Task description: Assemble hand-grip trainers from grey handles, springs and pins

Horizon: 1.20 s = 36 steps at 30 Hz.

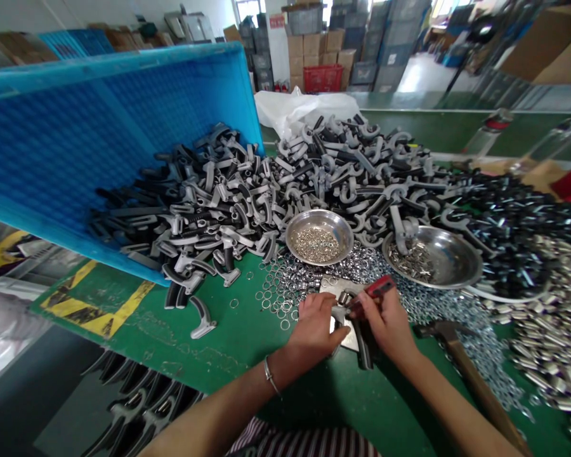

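Observation:
My left hand (316,324) is closed over the grey metal head of a black-and-grey curved handle (363,346), pressing it against a small metal plate (332,287) on the bench. Between finger and thumb, my right hand (387,324) grips a small red tool (379,287); its tip points toward the handle's head, and its exact kind is hidden by the fingers. Just beyond the hands lie many small metal rings (285,308). A steel bowl (290,244) of tiny metal parts stands behind them. To the right rests a hammer (461,355) with a wooden shaft.
A tipped blue crate (124,60) spills a large heap of grey-and-black handles (247,197) across the green bench (247,355). Another steel bowl (457,254) holds small pins. Black parts (514,216) and shiny metal cylinders (552,324) are piled at right. Finished-looking handles (137,406) lie lower left.

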Available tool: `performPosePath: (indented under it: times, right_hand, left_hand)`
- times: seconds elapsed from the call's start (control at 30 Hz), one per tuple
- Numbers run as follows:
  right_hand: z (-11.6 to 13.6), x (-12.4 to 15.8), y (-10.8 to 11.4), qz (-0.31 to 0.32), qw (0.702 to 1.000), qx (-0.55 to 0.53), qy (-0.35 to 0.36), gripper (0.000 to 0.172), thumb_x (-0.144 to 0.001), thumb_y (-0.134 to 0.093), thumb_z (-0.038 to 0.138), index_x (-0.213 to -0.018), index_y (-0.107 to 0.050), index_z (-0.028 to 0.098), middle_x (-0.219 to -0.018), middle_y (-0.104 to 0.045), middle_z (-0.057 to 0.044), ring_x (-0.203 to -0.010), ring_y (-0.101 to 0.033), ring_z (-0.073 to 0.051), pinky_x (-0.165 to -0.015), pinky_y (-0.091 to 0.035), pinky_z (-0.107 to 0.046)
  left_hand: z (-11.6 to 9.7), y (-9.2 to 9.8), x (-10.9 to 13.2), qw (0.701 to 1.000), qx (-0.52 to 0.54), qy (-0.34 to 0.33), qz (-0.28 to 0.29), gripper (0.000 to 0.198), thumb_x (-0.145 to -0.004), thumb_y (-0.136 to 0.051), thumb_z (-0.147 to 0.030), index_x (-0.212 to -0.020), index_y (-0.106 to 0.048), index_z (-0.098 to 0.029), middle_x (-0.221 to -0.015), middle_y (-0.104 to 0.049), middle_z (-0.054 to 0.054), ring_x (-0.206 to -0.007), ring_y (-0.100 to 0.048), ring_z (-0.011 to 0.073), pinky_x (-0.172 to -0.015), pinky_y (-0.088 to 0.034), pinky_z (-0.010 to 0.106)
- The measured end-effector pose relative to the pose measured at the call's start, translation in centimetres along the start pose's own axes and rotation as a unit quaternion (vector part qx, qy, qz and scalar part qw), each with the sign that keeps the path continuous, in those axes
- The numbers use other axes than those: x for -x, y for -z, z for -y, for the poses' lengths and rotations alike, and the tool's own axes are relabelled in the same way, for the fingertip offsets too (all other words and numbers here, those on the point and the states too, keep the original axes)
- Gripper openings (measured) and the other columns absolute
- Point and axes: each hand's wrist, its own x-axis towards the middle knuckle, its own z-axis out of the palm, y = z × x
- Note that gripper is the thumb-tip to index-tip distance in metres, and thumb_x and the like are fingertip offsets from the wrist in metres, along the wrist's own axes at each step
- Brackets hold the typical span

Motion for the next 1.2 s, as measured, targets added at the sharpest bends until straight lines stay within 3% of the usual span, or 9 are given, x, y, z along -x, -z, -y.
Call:
performPosePath:
  times: [0.13,0.23,0.33,0.43,0.67,0.9,1.03,1.13,1.2]
  right_hand:
    - [1.7,-0.5,-0.7,0.001,0.996,0.084,0.02,0.024,-0.087,-0.057,0.045,-0.093,-0.048,0.023,-0.073,-0.065,-0.006,-0.066,-0.065,-0.026,-0.064,-0.048,-0.036]
    - [3.1,-2.1,-0.4,0.03,0.992,-0.122,-0.004,0.025,-0.088,-0.057,0.048,-0.086,-0.05,0.024,-0.059,-0.055,0.004,-0.048,-0.051,-0.015,-0.05,-0.043,-0.027]
    - [3.4,-3.5,0.4,0.029,0.932,-0.359,-0.031,0.029,-0.092,-0.052,0.052,-0.082,-0.05,0.025,-0.052,-0.047,0.009,-0.038,-0.038,-0.009,-0.042,-0.039,-0.022]
    - [1.9,-3.7,1.1,-0.023,0.883,-0.467,-0.048,0.03,-0.085,-0.067,0.05,-0.086,-0.052,0.024,-0.063,-0.061,0.006,-0.049,-0.056,-0.01,-0.05,-0.048,-0.022]
    - [-2.1,-0.2,0.3,-0.02,0.979,-0.203,0.002,0.022,-0.093,-0.059,0.046,-0.097,-0.047,0.028,-0.081,-0.074,0.0,-0.062,-0.07,-0.02,-0.063,-0.057,-0.034]
    - [-1.7,1.0,-0.2,-0.056,0.998,0.003,0.043,0.023,-0.096,-0.048,0.047,-0.1,-0.044,0.025,-0.082,-0.073,-0.008,-0.072,-0.072,-0.027,-0.067,-0.054,-0.037]
    - [-0.4,0.9,-1.0,-0.021,0.968,0.237,0.085,0.025,-0.097,-0.044,0.044,-0.098,-0.05,0.02,-0.076,-0.07,-0.012,-0.067,-0.07,-0.029,-0.06,-0.045,-0.035]
    - [1.5,-0.5,-0.9,0.048,0.964,0.242,0.1,0.017,-0.095,-0.048,0.037,-0.099,-0.051,0.02,-0.069,-0.066,-0.007,-0.06,-0.065,-0.024,-0.055,-0.04,-0.031]
    - [3.1,-1.2,0.0,0.078,0.985,0.121,0.098,0.016,-0.09,-0.057,0.036,-0.092,-0.051,0.022,-0.066,-0.062,-0.003,-0.057,-0.06,-0.02,-0.052,-0.038,-0.029]
  left_hand:
    - [0.0,0.1,0.0,1.0,0.001,-0.004,0.006,0.045,-0.084,-0.067,-0.038,-0.122,-0.054,-0.018,-0.126,-0.056,0.009,-0.116,-0.048,0.0287,-0.102,-0.036,0.044]
    - [0.1,0.1,0.0,1.0,-0.001,-0.003,0.011,0.047,-0.085,-0.067,-0.04,-0.124,-0.054,-0.018,-0.127,-0.056,0.009,-0.116,-0.047,0.0293,-0.101,-0.036,0.044]
    - [0.1,0.2,0.0,1.0,-0.001,0.002,0.016,0.047,-0.084,-0.068,-0.04,-0.125,-0.054,-0.02,-0.128,-0.056,0.008,-0.117,-0.047,0.0295,-0.102,-0.035,0.044]
    - [0.0,0.3,0.0,1.0,0.006,0.008,0.02,0.049,-0.084,-0.068,-0.039,-0.127,-0.053,-0.021,-0.13,-0.056,0.008,-0.119,-0.046,0.0295,-0.103,-0.034,0.044]
    - [0.2,0.0,0.1,1.0,0.005,0.009,0.015,0.048,-0.084,-0.068,-0.038,-0.127,-0.053,-0.02,-0.132,-0.055,0.008,-0.12,-0.045,0.0297,-0.102,-0.034,0.045]
    - [0.2,0.0,0.1,1.0,0.002,0.004,0.011,0.048,-0.084,-0.068,-0.04,-0.125,-0.053,-0.02,-0.13,-0.056,0.008,-0.118,-0.047,0.0293,-0.101,-0.035,0.044]
    - [-0.1,0.2,0.1,1.0,-0.005,0.006,0.014,0.041,-0.086,-0.066,-0.038,-0.122,-0.055,-0.02,-0.127,-0.057,0.008,-0.117,-0.048,0.0285,-0.101,-0.036,0.043]
    - [-0.3,0.3,0.1,1.0,-0.014,0.011,0.014,0.042,-0.086,-0.065,-0.037,-0.122,-0.055,-0.02,-0.126,-0.057,0.008,-0.117,-0.048,0.0285,-0.099,-0.037,0.043]
    - [-0.4,0.3,0.1,1.0,-0.023,0.016,0.014,0.045,-0.086,-0.065,-0.039,-0.125,-0.054,-0.02,-0.127,-0.057,0.008,-0.116,-0.048,0.029,-0.099,-0.037,0.044]
